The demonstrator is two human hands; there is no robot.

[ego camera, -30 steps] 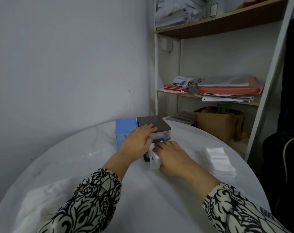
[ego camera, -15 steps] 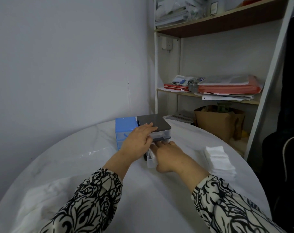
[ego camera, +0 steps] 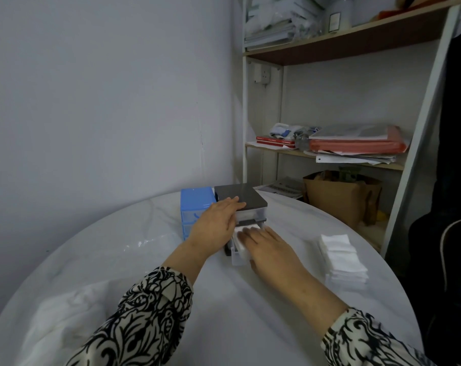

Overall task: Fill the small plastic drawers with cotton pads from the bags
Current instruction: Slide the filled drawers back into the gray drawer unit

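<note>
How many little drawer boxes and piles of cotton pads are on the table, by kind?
Blue plastic drawer box: 1
Dark-topped clear plastic drawer box: 1
Loose stack of white cotton pads: 1
Pulled-out clear drawer holding white pads: 1
Total: 4

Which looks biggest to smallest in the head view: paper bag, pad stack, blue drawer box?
1. Paper bag, though farthest away.
2. Pad stack, nearer the camera, so unsure.
3. Blue drawer box, partly hidden behind the left hand.

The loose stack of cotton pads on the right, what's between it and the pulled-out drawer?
In the head view, only the right hand and bare table lie between them.
</note>
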